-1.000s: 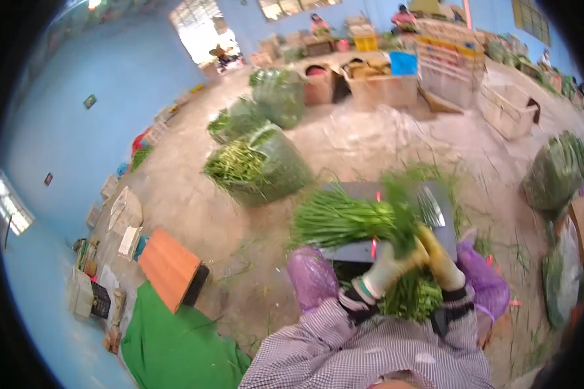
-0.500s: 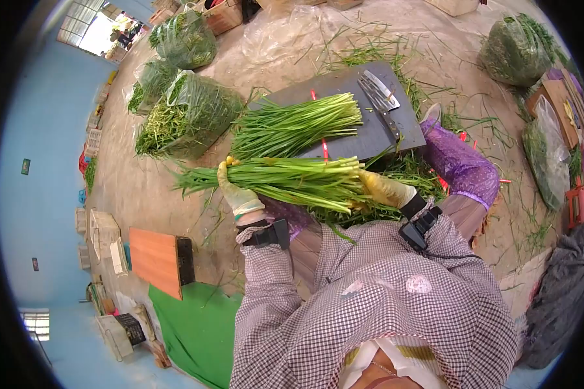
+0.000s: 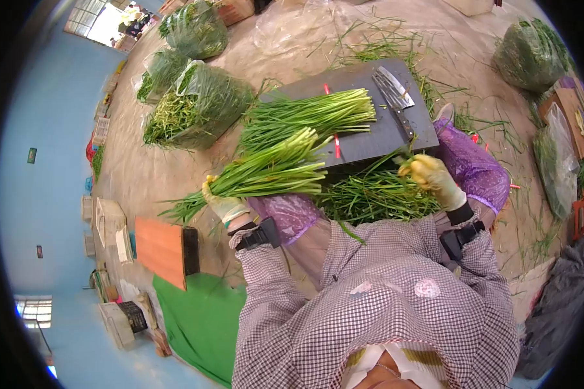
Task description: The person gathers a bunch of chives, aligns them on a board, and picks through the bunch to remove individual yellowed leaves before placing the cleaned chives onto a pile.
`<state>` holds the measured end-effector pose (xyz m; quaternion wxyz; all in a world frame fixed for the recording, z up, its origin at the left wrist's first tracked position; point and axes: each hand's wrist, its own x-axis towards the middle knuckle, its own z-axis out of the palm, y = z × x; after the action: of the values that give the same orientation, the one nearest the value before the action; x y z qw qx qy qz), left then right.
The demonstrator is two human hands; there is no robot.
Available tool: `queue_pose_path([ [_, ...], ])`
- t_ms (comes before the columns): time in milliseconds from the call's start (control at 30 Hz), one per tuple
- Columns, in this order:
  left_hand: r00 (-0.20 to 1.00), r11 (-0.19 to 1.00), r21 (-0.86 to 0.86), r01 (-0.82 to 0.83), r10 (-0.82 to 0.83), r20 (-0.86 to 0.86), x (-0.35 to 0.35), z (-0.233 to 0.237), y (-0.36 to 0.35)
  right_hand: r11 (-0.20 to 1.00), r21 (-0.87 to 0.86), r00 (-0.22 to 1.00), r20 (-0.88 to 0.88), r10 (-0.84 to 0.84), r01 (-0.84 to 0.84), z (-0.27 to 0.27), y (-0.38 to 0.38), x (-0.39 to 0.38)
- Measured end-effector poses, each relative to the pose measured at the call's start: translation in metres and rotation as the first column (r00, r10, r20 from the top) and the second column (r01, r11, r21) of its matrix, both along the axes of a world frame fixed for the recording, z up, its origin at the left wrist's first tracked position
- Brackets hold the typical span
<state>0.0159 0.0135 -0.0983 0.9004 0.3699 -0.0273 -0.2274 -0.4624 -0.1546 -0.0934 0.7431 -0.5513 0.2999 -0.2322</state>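
Note:
My left hand, in a yellowed glove, is closed round the leafy end of a bunch of chives. The pale stalk ends of that bunch fan out to the right, close to the board's near edge. My right hand, gloved too, is raised above my lap with curled fingers. A few loose chive strands show at its fingertips, partly blurred. Another chive bunch lies on a dark board, across red strips. A knife with a dark handle rests on the board's right side.
Below the board lies a heap of loose chive leaves. Stuffed plastic bags stand at the upper left, and another bag at the upper right. An orange board and green cloth are at my left.
My right hand has left the stalk ends and moved right and up. The held bunch has swung, its stalk ends now spread and pointing up to the right. The view has shifted slightly.

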Motion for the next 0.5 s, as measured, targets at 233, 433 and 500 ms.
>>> queue_pose_path([
  [233,0.996,0.996,-0.047,0.076,-0.073,0.053,-0.049,0.005,-0.027,0.820,-0.566,0.950,-0.295,-0.105,-0.086,0.004,0.024,0.114],
  [433,0.997,0.996,-0.062,0.072,-0.069,0.045,-0.079,0.031,-0.021,0.793,-0.609,0.989,-0.101,-0.111,0.027,-0.029,0.042,0.154],
  [500,0.998,0.998,-0.048,0.046,-0.044,0.050,-0.063,0.017,-0.010,0.947,-0.308,0.995,-0.010,-0.094,0.087,-0.036,0.042,0.149],
])
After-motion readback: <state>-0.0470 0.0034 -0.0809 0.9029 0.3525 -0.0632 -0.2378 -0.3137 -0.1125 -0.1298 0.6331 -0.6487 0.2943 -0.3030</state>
